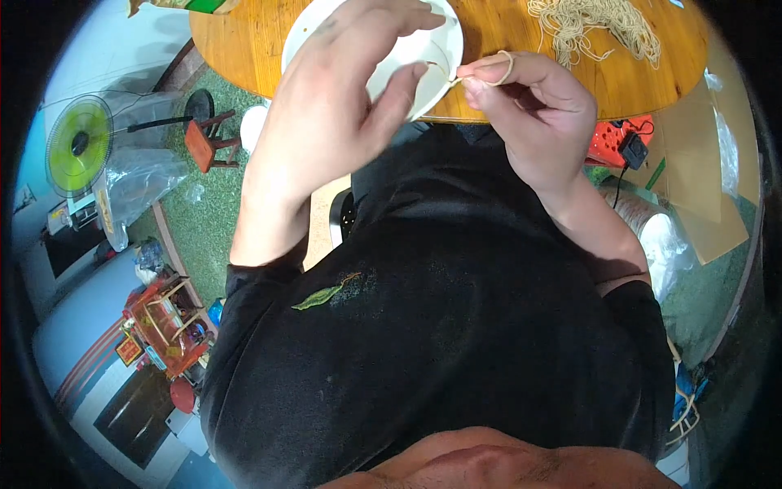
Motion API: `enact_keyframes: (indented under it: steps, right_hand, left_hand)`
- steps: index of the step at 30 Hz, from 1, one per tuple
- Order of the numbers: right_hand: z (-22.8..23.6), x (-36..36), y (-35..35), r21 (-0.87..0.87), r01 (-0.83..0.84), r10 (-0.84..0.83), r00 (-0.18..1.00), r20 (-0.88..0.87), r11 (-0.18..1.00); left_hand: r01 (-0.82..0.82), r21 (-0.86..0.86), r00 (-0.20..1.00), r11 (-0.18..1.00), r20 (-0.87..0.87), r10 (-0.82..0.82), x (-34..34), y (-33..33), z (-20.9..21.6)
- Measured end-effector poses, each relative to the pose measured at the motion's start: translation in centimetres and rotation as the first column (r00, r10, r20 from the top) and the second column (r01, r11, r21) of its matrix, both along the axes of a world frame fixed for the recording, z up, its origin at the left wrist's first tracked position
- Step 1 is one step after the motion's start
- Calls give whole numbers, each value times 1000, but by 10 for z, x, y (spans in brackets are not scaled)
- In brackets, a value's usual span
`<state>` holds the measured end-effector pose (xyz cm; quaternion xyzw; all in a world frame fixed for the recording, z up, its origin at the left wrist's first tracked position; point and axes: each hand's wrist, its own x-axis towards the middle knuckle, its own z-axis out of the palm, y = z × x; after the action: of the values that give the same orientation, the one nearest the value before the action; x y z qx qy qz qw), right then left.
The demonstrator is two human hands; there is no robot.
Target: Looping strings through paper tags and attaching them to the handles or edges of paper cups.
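Where table edge (521,114) nears | right hand (529,110) pinches band (503,69) | left hand (342,90) over bowl (444,57)

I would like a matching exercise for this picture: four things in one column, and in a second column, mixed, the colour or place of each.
Things:
1. bowl
2. pile of rubber bands
3. leaf
4. fan

Places or colours:
A. lies on the black shirt
B. white, at the near table edge under the left hand
C. green blades, on the floor at the left
D. pale heap on the far right of the wooden table

Pairs: 1-B, 2-D, 3-A, 4-C
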<state>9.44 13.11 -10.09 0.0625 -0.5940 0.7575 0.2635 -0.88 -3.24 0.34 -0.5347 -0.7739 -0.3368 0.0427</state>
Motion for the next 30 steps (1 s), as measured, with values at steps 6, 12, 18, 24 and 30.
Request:
enact_keyframes:
  steps: [6,12,18,24,30]
  right_hand:
    - [14,-1,0,282,97,-69,992,-108,955]
    - [28,2,8,581,361,-166,917,-363,730]
    - [35,2,7,473,462,-320,880,-352,750]
    - [27,12,19,-399,-348,385,923,13,848]
    - [39,5,59,-535,-112,143,990,16,837]
  left_hand:
    - [-3,-129,1000,992,-31,-1,18,-13,-15]
    - [-101,-90,993,991,-69,95,25,-12,-20]
    - [-136,-107,989,985,-71,129,27,-15,-18]
    - [-95,-118,993,988,-81,85,25,-26,-14]
    - [-173,-124,977,977,-145,155,4,-54,-16]
